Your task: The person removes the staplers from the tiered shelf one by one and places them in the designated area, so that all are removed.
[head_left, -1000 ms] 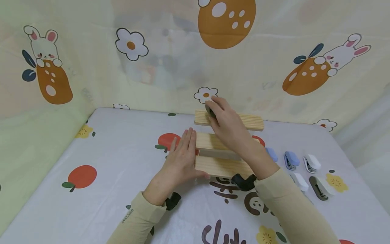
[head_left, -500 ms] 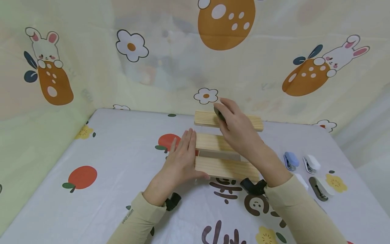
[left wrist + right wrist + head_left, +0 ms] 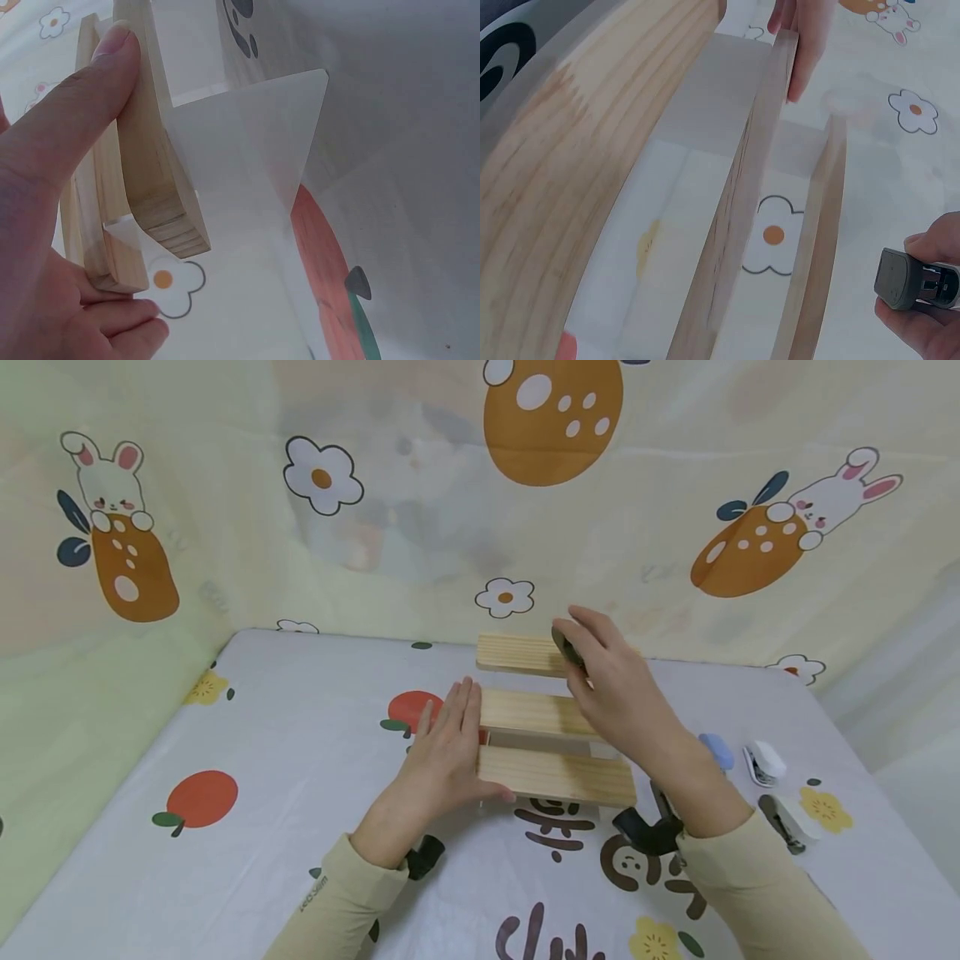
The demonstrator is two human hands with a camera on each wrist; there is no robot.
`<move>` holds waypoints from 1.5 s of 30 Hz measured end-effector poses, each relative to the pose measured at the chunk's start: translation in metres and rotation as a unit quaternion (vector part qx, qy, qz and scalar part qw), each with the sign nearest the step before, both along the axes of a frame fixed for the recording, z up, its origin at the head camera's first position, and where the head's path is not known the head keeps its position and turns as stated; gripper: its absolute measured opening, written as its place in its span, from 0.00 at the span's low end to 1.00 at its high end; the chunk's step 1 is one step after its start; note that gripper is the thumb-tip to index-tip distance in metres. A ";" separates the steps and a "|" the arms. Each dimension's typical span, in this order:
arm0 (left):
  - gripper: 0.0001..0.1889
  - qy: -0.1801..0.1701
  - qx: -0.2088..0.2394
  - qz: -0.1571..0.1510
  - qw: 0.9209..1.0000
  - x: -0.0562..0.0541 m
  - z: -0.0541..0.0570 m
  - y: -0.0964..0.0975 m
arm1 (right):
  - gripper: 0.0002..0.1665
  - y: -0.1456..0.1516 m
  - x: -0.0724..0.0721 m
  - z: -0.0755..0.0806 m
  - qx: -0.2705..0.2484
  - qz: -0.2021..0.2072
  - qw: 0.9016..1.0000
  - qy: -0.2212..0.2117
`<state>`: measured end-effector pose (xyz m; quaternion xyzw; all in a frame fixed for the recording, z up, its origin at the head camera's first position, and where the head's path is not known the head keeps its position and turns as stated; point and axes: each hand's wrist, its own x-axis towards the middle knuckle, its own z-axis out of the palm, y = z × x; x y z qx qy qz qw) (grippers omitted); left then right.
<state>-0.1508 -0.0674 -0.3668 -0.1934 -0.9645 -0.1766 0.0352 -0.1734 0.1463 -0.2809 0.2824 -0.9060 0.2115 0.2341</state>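
A tiered rack of light wooden planks [image 3: 557,777] with clear plastic end panels [image 3: 247,135] stands mid-table. My left hand [image 3: 442,752] holds its left end; in the left wrist view the thumb lies on the front plank and the fingers reach to the plank behind. My right hand [image 3: 626,693] pinches a small dark grey stapler [image 3: 898,279] between thumb and fingers, its metal part showing in the right wrist view. In the head view this stapler appears in front of the rearmost plank [image 3: 517,653]; whether it touches cannot be told.
Right of the rack on the printed cloth [image 3: 300,760] lie a blue stapler [image 3: 717,750], a white stapler [image 3: 765,763] and a grey-and-white stapler [image 3: 786,822]. The right forearm covers part of that area. A patterned curtain [image 3: 405,543] hangs behind the table.
My right hand has moved to the right along the rack with the grey stapler. Its forearm now covers more of the staplers on the right. The left hand keeps its place.
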 end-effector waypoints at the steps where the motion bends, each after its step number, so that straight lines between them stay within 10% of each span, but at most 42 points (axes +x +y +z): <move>1: 0.75 -0.001 -0.001 0.000 1.000 0.000 0.000 0.000 | 0.27 0.002 0.001 0.000 -0.002 -0.001 1.000 0.004; 45: 0.75 -0.001 0.010 0.000 1.000 0.002 0.000 0.001 | 0.30 0.113 0.029 -0.020 0.010 -0.141 0.989 -0.031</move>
